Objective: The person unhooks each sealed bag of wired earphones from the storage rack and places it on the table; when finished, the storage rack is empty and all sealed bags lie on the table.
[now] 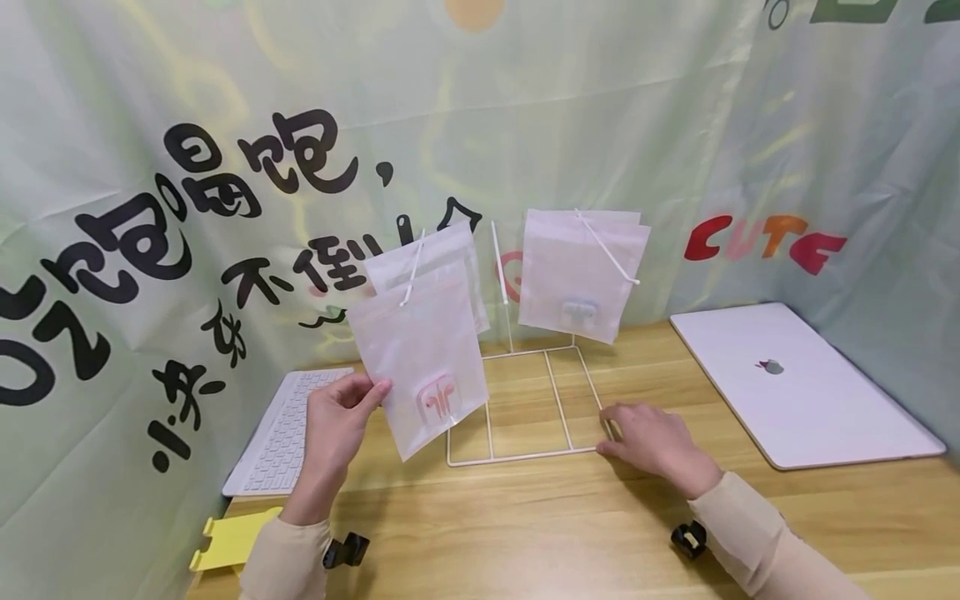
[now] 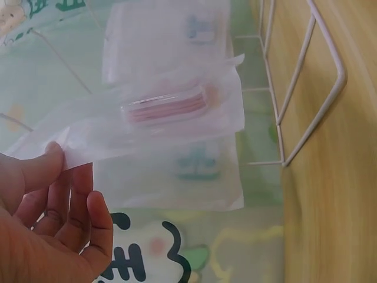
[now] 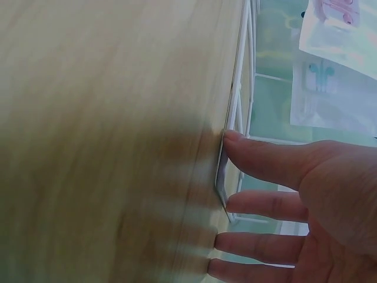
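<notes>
My left hand (image 1: 337, 421) pinches the side edge of a translucent white zip bag (image 1: 408, 350) between thumb and fingers. Inside that bag lies a clear case with pink earphones (image 1: 438, 400). It hangs tilted from a hook of a white wire display rack (image 1: 525, 457), in front of another such bag (image 1: 478, 287). More bags (image 1: 558, 258) hang on the rack's right hook, the front one showing pale blue earphones (image 1: 579, 312). My right hand (image 1: 652, 442) holds the rack's near right base corner between thumb and index finger; in the right wrist view its other fingers (image 3: 259, 246) extend downward.
A closed laptop (image 1: 810, 383) lies on the wooden table (image 1: 510, 533) at right. At left are a white keyboard (image 1: 281, 425) and a yellow stand (image 1: 236, 537). A printed curtain (image 1: 420, 100) closes off the back and sides.
</notes>
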